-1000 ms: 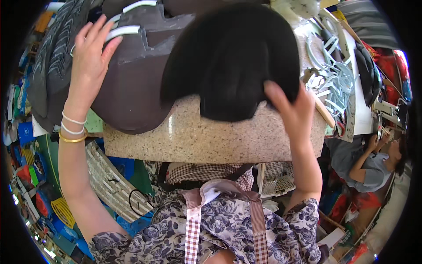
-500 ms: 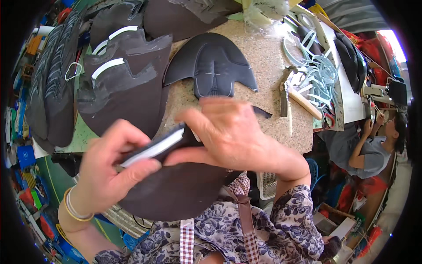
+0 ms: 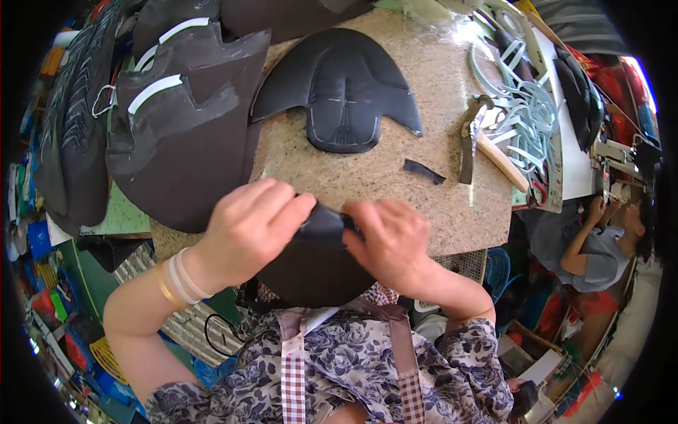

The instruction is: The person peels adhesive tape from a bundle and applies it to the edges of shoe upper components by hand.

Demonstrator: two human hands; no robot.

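- Compared with half a second ago, the left hand (image 3: 247,230) and right hand (image 3: 388,240) have come nearly level along the far edge of the dark panel (image 3: 318,272); the pale band seen on it then is out of sight.
- At left, brown panels (image 3: 176,169) lie overlapped on the worktop (image 3: 452,219), probably staggered so their white strips (image 3: 155,93) stay uncovered.
- The left fingers are curled tightly over the panel's edge.
- The panel sits between the hands, at the worktop's near side, likely held close for control.
- Beyond it, a black pad (image 3: 342,95) lies flat, apart from both hands.
- The right fingers grip the opposite end, seemingly keeping the edge steady.
- Farther right, a black scrap (image 3: 424,172), a hammer (image 3: 503,162) and tangled pale-blue strips (image 3: 533,120) appear set aside within reach.
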